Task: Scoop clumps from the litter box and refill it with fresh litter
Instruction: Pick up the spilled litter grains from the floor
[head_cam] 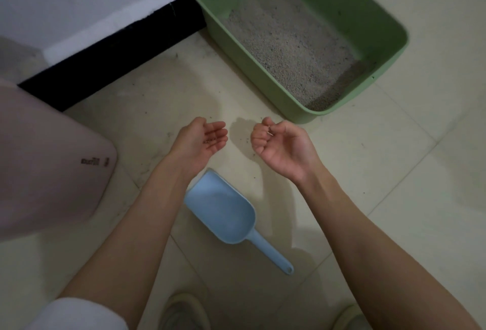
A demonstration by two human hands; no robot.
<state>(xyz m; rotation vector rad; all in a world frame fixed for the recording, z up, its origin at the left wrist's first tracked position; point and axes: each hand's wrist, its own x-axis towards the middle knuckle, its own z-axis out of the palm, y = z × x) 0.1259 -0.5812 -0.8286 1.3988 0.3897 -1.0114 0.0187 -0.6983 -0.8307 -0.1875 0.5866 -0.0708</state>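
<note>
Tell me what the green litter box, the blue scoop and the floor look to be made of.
Green rectangular litter box: apparently moulded plastic, matte, with smooth rounded corners and a rolled rim. Pale blue scoop lying on the floor: likely the same sort of plastic, one piece, handle ending in a hanging hole. Cream floor: seemingly glazed ceramic tile, given the straight grout lines and soft sheen.

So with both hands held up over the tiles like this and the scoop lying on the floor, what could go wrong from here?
1. The left hand lies palm up with dark litter grains on it; tipping it could drop them onto the cream tiled floor, short of the green plastic litter box.
2. The right hand pinches something small that could slip.
3. The pale blue plastic scoop lies near the shoes, easy to tread on.
</note>
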